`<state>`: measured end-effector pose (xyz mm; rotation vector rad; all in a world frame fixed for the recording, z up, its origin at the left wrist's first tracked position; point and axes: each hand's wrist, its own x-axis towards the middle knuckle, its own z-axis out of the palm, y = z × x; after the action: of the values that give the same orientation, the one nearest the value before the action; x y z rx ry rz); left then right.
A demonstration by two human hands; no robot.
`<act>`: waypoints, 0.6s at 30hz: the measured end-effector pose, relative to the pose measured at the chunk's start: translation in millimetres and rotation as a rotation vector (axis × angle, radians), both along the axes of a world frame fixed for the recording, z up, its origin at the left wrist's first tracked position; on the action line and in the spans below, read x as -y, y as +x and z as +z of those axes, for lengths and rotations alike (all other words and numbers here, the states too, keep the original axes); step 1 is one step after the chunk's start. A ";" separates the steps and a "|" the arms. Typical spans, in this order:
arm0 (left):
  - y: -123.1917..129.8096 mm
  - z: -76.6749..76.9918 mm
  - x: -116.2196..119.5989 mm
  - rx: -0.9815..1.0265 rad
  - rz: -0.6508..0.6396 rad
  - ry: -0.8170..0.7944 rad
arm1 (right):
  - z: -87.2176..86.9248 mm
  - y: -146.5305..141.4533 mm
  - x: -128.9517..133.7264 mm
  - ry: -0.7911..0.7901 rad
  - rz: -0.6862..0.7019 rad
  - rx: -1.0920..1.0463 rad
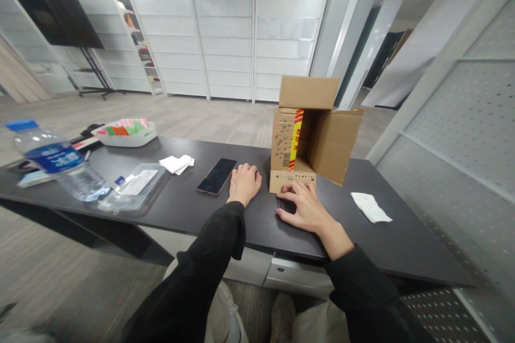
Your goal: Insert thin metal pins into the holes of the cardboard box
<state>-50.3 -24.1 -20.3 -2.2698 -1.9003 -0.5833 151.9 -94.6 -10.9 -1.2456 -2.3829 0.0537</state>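
Note:
A cardboard box [285, 136] stands on the dark desk, its open side facing me and its flaps folded out. Grey dots mark its left face and its lower flap, and yellow-and-red tape runs down the edge. My right hand [303, 206] is at the lower flap, fingers curved and thumb apart from them. Several thin pale lines show between thumb and fingertips; what they belong to is too small to tell. Palm down on the desk, my left hand [244, 183] lies with its fingers slightly bent, holding nothing visible. Right beside it is a black phone [217, 176].
To the left are a clear plastic case [139, 187], a water bottle [60, 163], folded white tissues [176, 164] and a white basket [126, 138] of colourful packets. Another tissue [370, 207] lies at right. A perforated panel [458, 134] borders the desk's right side.

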 end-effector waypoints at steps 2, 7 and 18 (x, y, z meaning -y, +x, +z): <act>0.0 -0.2 0.0 -0.001 0.001 0.002 | 0.5 -0.5 0.2 0.008 -0.003 -0.006; 0.3 -0.7 0.4 -0.002 -0.002 0.012 | 0.7 -1.4 -0.3 0.022 -0.001 -0.020; 0.2 -0.7 0.1 0.010 -0.003 0.004 | 3.8 -2.2 -2.3 0.025 0.054 -0.069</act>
<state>-50.1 -24.2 -21.0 -2.2717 -1.8994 -0.5987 149.7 -92.3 -7.2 -1.1495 -2.3506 0.0814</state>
